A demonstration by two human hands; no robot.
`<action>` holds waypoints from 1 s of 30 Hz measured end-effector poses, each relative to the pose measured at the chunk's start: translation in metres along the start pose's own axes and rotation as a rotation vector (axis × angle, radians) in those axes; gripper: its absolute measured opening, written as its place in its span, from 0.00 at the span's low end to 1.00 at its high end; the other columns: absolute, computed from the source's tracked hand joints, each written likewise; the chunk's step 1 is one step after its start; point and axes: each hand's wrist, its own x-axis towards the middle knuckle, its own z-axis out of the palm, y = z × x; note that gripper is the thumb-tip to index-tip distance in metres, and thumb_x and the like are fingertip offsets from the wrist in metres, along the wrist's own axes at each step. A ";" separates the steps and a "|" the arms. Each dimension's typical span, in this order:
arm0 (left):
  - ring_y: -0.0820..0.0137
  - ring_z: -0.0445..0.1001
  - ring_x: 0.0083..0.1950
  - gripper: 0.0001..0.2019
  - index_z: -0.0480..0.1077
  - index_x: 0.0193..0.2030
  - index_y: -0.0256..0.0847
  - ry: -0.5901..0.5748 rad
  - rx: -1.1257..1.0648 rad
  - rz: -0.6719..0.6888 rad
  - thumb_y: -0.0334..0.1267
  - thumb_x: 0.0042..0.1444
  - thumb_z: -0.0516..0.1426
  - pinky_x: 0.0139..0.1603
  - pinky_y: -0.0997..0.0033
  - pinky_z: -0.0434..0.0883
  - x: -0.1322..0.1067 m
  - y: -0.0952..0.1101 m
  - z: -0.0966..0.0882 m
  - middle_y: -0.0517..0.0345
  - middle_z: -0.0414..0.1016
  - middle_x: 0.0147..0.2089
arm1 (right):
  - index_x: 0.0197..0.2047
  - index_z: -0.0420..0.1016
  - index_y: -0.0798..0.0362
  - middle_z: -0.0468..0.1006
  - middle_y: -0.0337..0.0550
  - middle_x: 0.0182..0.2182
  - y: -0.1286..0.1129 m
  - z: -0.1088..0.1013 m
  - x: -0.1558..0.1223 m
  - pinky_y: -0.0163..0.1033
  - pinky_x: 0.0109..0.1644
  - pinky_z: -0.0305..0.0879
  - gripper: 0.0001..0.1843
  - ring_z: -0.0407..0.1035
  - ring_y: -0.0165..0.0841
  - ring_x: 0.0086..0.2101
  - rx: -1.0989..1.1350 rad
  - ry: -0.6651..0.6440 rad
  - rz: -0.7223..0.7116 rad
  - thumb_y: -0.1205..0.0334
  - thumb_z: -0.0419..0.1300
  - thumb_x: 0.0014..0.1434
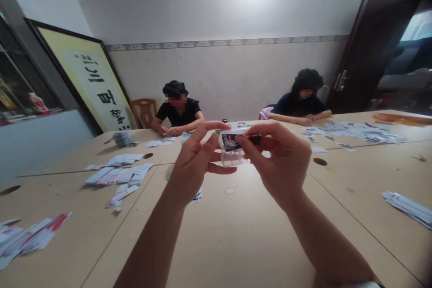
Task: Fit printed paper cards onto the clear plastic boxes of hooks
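Raised over the table, my left hand (pixel 195 164) grips a small clear plastic container (pixel 231 158) from its left side, with fingers above and below it. My right hand (pixel 278 155) pinches a black printed label (pixel 229 142) between thumb and fingers. That label lies against the container's near side; whether it is stuck down there I cannot tell. Its right part is partly covered by my right thumb and fingers. Below the hands, a small white sticker with a red border (pixel 230 191) lies on the tabletop.
Stacks of white slips (pixel 114 175) and red-and-white papers (pixel 40 236) lie to the left. Many scattered cards (pixel 357 131) cover the far right, with more strips (pixel 407 209) nearer. Two people (pixel 177 112) sit across the table (pixel 236 243). Round holes (pixel 320 161) pierce the tabletop.
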 end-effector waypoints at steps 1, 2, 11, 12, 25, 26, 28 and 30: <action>0.63 0.84 0.36 0.13 0.71 0.50 0.46 -0.016 -0.006 0.000 0.49 0.63 0.60 0.33 0.65 0.85 0.000 -0.001 -0.001 0.59 0.81 0.37 | 0.34 0.78 0.51 0.79 0.33 0.26 -0.001 0.000 0.000 0.32 0.27 0.74 0.07 0.72 0.25 0.24 -0.005 0.003 -0.008 0.69 0.70 0.53; 0.64 0.84 0.36 0.13 0.72 0.50 0.47 -0.033 -0.009 0.005 0.49 0.64 0.59 0.33 0.65 0.85 0.000 -0.002 -0.003 0.60 0.81 0.37 | 0.34 0.79 0.51 0.79 0.33 0.27 -0.001 0.000 -0.001 0.32 0.27 0.74 0.07 0.72 0.25 0.24 -0.007 0.006 -0.014 0.69 0.70 0.53; 0.67 0.84 0.37 0.13 0.72 0.52 0.49 -0.080 0.031 0.035 0.48 0.65 0.59 0.35 0.66 0.85 0.000 -0.004 -0.005 0.62 0.81 0.38 | 0.34 0.78 0.52 0.79 0.34 0.28 -0.001 0.000 -0.002 0.32 0.27 0.73 0.06 0.73 0.26 0.25 0.005 0.014 -0.018 0.70 0.70 0.53; 0.66 0.84 0.38 0.13 0.72 0.52 0.48 -0.080 0.035 0.029 0.48 0.64 0.60 0.34 0.66 0.85 0.000 -0.004 -0.005 0.61 0.82 0.38 | 0.34 0.78 0.52 0.79 0.34 0.27 -0.001 0.000 -0.001 0.32 0.27 0.73 0.06 0.73 0.26 0.25 0.005 0.014 -0.019 0.70 0.70 0.53; 0.66 0.82 0.40 0.14 0.71 0.48 0.44 -0.051 0.085 0.009 0.46 0.60 0.64 0.34 0.62 0.86 -0.002 0.004 -0.001 0.56 0.79 0.48 | 0.34 0.78 0.52 0.79 0.35 0.27 -0.002 -0.002 -0.002 0.35 0.26 0.72 0.06 0.74 0.29 0.24 -0.046 0.002 -0.004 0.67 0.71 0.53; 0.66 0.82 0.40 0.14 0.71 0.48 0.44 -0.053 0.085 0.009 0.46 0.60 0.64 0.34 0.63 0.86 -0.003 0.004 -0.001 0.56 0.79 0.47 | 0.34 0.78 0.52 0.79 0.35 0.27 -0.002 -0.002 -0.002 0.35 0.26 0.72 0.06 0.74 0.29 0.25 -0.045 -0.003 -0.001 0.67 0.70 0.53; 0.66 0.82 0.40 0.13 0.70 0.48 0.44 -0.056 0.084 0.008 0.46 0.61 0.64 0.34 0.63 0.86 -0.003 0.003 -0.002 0.57 0.79 0.45 | 0.34 0.78 0.52 0.80 0.35 0.27 -0.002 -0.002 -0.001 0.35 0.26 0.72 0.05 0.74 0.28 0.24 -0.038 -0.012 0.006 0.67 0.70 0.54; 0.64 0.82 0.42 0.14 0.70 0.48 0.44 -0.062 0.080 0.010 0.46 0.61 0.64 0.34 0.62 0.86 -0.003 0.003 -0.002 0.58 0.79 0.43 | 0.34 0.78 0.52 0.79 0.35 0.26 -0.002 -0.003 -0.001 0.34 0.26 0.72 0.05 0.73 0.27 0.24 -0.032 -0.016 0.006 0.67 0.70 0.54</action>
